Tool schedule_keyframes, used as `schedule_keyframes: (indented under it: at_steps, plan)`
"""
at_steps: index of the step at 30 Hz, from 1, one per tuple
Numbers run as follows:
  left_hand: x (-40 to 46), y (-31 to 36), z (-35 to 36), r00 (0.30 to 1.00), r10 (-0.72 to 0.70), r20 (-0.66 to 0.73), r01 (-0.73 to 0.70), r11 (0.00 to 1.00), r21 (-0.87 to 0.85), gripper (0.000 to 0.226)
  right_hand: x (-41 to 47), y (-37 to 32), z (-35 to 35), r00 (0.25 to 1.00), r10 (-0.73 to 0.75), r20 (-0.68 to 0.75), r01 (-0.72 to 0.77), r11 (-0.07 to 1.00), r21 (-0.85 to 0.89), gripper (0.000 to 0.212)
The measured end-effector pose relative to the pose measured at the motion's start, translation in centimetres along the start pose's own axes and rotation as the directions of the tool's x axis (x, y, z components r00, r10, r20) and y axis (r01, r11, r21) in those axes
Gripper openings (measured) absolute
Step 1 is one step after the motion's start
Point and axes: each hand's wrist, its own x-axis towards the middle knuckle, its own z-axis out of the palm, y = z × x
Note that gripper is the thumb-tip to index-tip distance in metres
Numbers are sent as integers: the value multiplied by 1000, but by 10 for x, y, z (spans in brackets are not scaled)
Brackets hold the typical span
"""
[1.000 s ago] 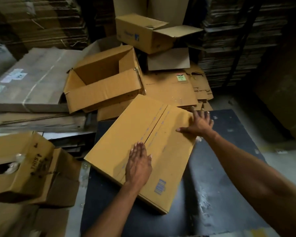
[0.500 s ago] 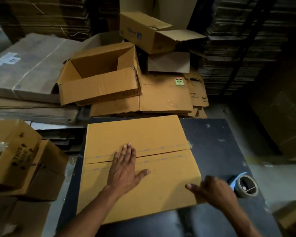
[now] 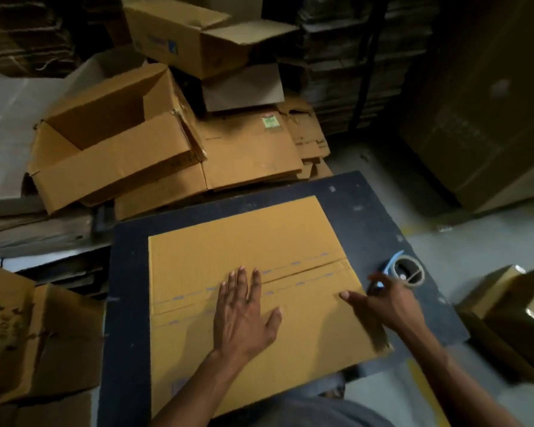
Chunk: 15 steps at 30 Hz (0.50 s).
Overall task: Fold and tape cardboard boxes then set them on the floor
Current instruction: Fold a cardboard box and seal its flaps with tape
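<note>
So the box [image 3: 253, 300] now sits square on the dark table [image 3: 127, 303], flaps shut, instead of angled like a second ago. Left hand [image 3: 244, 315] presses flat, fingers straight, on the seam. Right hand [image 3: 383, 300], fingers loose, has slid over toward the tape roll [image 3: 409, 270], so taping looks next.

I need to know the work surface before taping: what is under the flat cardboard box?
The flat cardboard box lies on a dark table, whose border shows around it. The left hand presses on top. The tabletop beneath the box is covered.
</note>
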Motion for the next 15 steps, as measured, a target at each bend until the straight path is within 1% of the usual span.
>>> schedule_keyframes:
  at_steps: [2, 4, 5, 6, 8, 10, 11, 12, 13, 14, 15]
  plan:
    - [5, 21, 0, 1000, -4, 27, 2, 998, 62, 108, 3, 2, -2, 999, -17, 39, 16, 1000, 18, 124]
    - [16, 40, 0, 999, -11, 33, 8, 996, 89, 113, 9, 2, -7, 997, -22, 70, 16, 997, 81, 119]
    - [24, 46, 0, 999, -35, 30, 32, 996, 85, 115, 12, 2, -10, 996, -27, 85, 17, 994, 111, 115]
    - [30, 49, 1, 998, -63, 23, 61, 995, 81, 116, 17, 5, -11, 994, -47, 103, 34, 991, 126, 112]
    - [41, 51, 2, 996, -93, 15, 92, 992, 81, 117, 29, 17, -14, 982, -142, 124, 127, 985, 119, 109]
    - [47, 52, 6, 996, -78, 38, 75, 994, 86, 117, 45, 31, -21, 976, -208, 69, 198, 971, 130, 93]
    - [49, 52, 7, 997, -64, 44, 61, 995, 81, 116, 55, 38, -29, 975, -222, 29, 216, 968, 126, 77]
    - [50, 52, 8, 998, -51, 46, 48, 996, 72, 115, 67, 46, -38, 972, -233, -10, 233, 968, 94, 58]
    - [50, 52, 10, 998, -39, 52, 35, 997, 63, 114, 81, 52, -49, 968, -249, -32, 249, 968, 24, 41]
    - [50, 53, 11, 998, -28, 58, 24, 998, 57, 112, 98, 58, -59, 962, -271, -32, 269, 961, -64, 37]
    - [50, 55, 12, 998, -22, 60, 19, 999, 50, 111, 114, 62, -67, 956, -293, -7, 288, 943, -168, 45]
